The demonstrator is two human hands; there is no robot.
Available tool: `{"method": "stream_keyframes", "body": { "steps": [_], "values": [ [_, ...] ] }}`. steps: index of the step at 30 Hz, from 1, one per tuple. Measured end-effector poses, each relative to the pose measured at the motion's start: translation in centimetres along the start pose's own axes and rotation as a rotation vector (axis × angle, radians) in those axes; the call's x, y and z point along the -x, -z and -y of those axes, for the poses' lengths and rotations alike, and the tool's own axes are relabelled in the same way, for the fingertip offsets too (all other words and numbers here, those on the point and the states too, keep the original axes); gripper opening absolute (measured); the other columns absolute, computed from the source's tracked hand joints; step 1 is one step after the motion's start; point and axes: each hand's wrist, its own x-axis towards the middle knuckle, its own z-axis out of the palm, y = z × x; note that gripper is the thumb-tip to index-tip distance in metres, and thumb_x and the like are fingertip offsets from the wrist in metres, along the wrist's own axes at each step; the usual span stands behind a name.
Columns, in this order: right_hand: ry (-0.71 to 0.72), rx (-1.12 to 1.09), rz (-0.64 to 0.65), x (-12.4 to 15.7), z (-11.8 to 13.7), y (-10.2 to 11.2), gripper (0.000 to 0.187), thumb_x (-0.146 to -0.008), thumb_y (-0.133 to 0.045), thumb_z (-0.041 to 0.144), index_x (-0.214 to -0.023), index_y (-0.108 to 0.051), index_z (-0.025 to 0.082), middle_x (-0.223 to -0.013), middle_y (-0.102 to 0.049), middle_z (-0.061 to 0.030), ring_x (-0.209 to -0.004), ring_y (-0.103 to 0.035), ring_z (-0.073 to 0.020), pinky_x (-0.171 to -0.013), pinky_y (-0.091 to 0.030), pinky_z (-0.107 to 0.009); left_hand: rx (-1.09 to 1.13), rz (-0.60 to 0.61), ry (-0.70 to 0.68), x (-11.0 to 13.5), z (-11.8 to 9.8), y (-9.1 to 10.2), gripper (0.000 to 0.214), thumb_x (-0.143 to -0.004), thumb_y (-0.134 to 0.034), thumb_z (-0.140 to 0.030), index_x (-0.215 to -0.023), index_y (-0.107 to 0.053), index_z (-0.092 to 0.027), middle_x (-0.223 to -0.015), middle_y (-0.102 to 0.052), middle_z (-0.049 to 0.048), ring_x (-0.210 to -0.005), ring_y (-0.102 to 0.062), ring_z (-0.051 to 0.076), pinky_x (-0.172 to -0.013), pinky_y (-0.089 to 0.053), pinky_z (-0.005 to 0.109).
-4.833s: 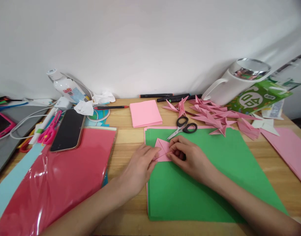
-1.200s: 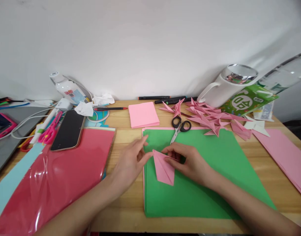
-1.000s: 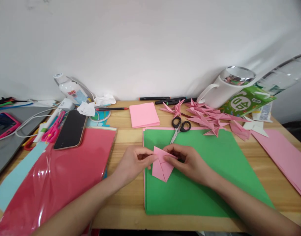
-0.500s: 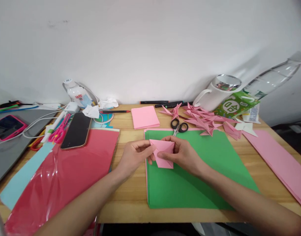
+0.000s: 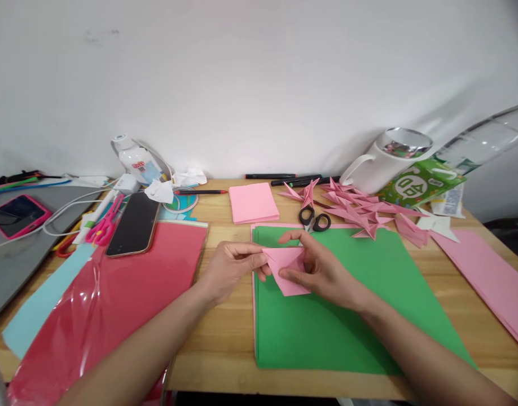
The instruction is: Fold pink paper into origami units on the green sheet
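A small folded piece of pink paper [image 5: 289, 272] is held above the left part of a green paper stack [image 5: 347, 321]. My left hand [image 5: 236, 268] pinches its upper left corner between thumb and fingers. On the other side, my right hand [image 5: 322, 270] grips the right edge, thumb on the front face and index finger raised over the top. Just beyond lie black-handled scissors [image 5: 314, 220], partly behind my right hand. Farther back sits a stack of pink paper squares [image 5: 254, 203]. Several folded pink paper pieces [image 5: 356, 206] are heaped at the back right.
To the left, a phone [image 5: 134, 225] rests on a red paper pack [image 5: 157, 282], beside pink scissors [image 5: 105, 223]. A white mug [image 5: 380, 163], a green packet [image 5: 420, 183] and a clear bottle [image 5: 487, 138] stand back right. Pink sheets [image 5: 487, 282] lie on the right.
The view has shifted slightly. The folded paper has tilted, and my right index finger has lifted away from its top edge. Both hands still hold it.
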Motion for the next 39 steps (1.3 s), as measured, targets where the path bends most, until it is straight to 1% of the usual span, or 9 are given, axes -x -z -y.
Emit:
{"method": "stream_keyframes", "body": {
  "steps": [11, 15, 20, 25, 30, 33, 36, 39],
  "values": [
    [0.058, 0.083, 0.004, 0.39, 0.46, 0.43, 0.031, -0.084, -0.058, 0.024, -0.109, -0.041, 0.024, -0.074, -0.038, 0.0054, -0.050, -0.032, -0.0056, -0.041, -0.026, -0.017, -0.033, -0.001, -0.020, 0.11, -0.18, -0.10, 0.013, -0.074, -0.070, -0.023, -0.069, -0.069, -0.010, -0.059, -0.067, 0.0025, -0.049, -0.061, 0.009, -0.050, -0.049, 0.019],
    [0.062, 0.091, 0.020, 0.43, 0.58, 0.45, 0.032, -0.083, -0.058, 0.023, -0.110, -0.041, 0.025, -0.075, -0.038, 0.0054, -0.051, -0.033, -0.0057, -0.042, -0.027, -0.017, -0.024, 0.005, -0.022, 0.15, -0.26, -0.25, 0.012, -0.073, -0.071, -0.022, -0.069, -0.070, -0.011, -0.058, -0.066, 0.0019, -0.047, -0.060, 0.009, -0.048, -0.049, 0.019],
    [0.051, 0.074, 0.052, 0.39, 0.59, 0.55, 0.031, -0.083, -0.059, 0.022, -0.109, -0.042, 0.024, -0.075, -0.040, 0.0057, -0.049, -0.032, -0.0047, -0.040, -0.025, -0.016, 0.002, -0.005, -0.013, 0.14, -0.51, -0.32, 0.012, -0.067, -0.075, -0.021, -0.071, -0.070, -0.011, -0.057, -0.067, 0.0025, -0.048, -0.061, 0.011, -0.046, -0.050, 0.020],
    [0.064, 0.056, 0.074, 0.39, 0.74, 0.78, 0.031, -0.083, -0.059, 0.021, -0.108, -0.042, 0.024, -0.078, -0.042, 0.0052, -0.050, -0.031, -0.0042, -0.040, -0.025, -0.016, -0.001, -0.002, -0.008, 0.28, -0.48, -0.13, 0.008, -0.068, -0.074, -0.018, -0.071, -0.071, -0.012, -0.059, -0.069, 0.0032, -0.051, -0.064, 0.012, -0.049, -0.053, 0.021],
    [0.085, 0.004, 0.108, 0.41, 0.86, 0.89, 0.025, -0.083, -0.059, 0.020, -0.103, -0.044, 0.024, -0.080, -0.042, 0.0044, -0.053, -0.033, -0.0054, -0.043, -0.028, -0.016, 0.007, -0.006, 0.021, 0.20, -0.38, -0.05, 0.008, -0.068, -0.074, -0.019, -0.070, -0.072, -0.012, -0.059, -0.068, 0.0030, -0.051, -0.064, 0.012, -0.049, -0.053, 0.020],
    [0.114, 0.010, 0.103, 0.41, 0.82, 0.87, 0.023, -0.083, -0.058, 0.020, -0.102, -0.046, 0.024, -0.086, -0.043, 0.0027, -0.058, -0.036, -0.0068, -0.047, -0.032, -0.016, 0.017, -0.006, 0.037, 0.09, -0.48, -0.15, 0.008, -0.068, -0.074, -0.020, -0.068, -0.071, -0.012, -0.058, -0.068, 0.0029, -0.050, -0.063, 0.010, -0.049, -0.052, 0.019],
    [0.137, 0.054, 0.082, 0.46, 0.79, 0.81, 0.025, -0.082, -0.058, 0.018, -0.104, -0.047, 0.026, -0.092, -0.045, 0.0019, -0.058, -0.035, -0.0071, -0.048, -0.032, -0.017, 0.042, -0.042, 0.056, 0.12, -0.64, -0.32, 0.010, -0.066, -0.076, -0.020, -0.064, -0.070, -0.012, -0.056, -0.067, 0.0022, -0.048, -0.061, 0.009, -0.047, -0.050, 0.017],
    [0.137, 0.112, 0.081, 0.48, 0.81, 0.76, 0.025, -0.083, -0.057, 0.017, -0.105, -0.050, 0.026, -0.086, -0.048, 0.0027, -0.056, -0.034, -0.0078, -0.048, -0.031, -0.019, 0.066, -0.089, 0.054, 0.19, -0.74, -0.38, 0.014, -0.063, -0.078, -0.022, -0.060, -0.069, -0.012, -0.054, -0.066, 0.0018, -0.047, -0.061, 0.009, -0.046, -0.048, 0.016]
  ]
}}
